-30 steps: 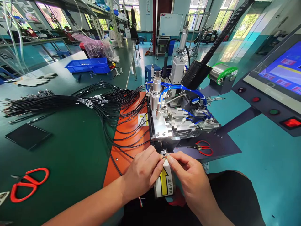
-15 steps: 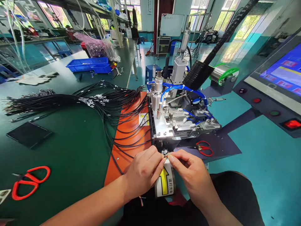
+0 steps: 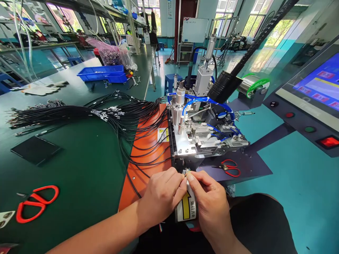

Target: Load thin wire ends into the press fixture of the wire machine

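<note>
My left hand (image 3: pixel 165 188) is closed in a pinch at the front of the machine, its fingertips on the thin coloured wires (image 3: pixel 186 173) of a cable. My right hand (image 3: pixel 212 197) pinches the same small wire ends from the other side, thumb against forefinger. Fingers cover most of the cable. Just below both hands is a round white-labelled part with a yellow arrow (image 3: pixel 186 208). Under my left wrist, a cable end with several coloured wires (image 3: pixel 160 228) hangs down.
Black cables (image 3: pixel 63 114) lie bundled on the green bench, some running over an orange plate (image 3: pixel 148 151) into the machine (image 3: pixel 206 137). Red-handled scissors (image 3: pixel 37 204) rest at left, another red-handled pair (image 3: pixel 231 168) at right. Farther back are a blue tray (image 3: pixel 102 73), solder spool (image 3: pixel 254 85) and screen (image 3: pixel 320 84).
My right hand has turned slightly more upright and its fingertips have drawn closer to my left ones. The view has shifted a little; the wires stay pinched.
</note>
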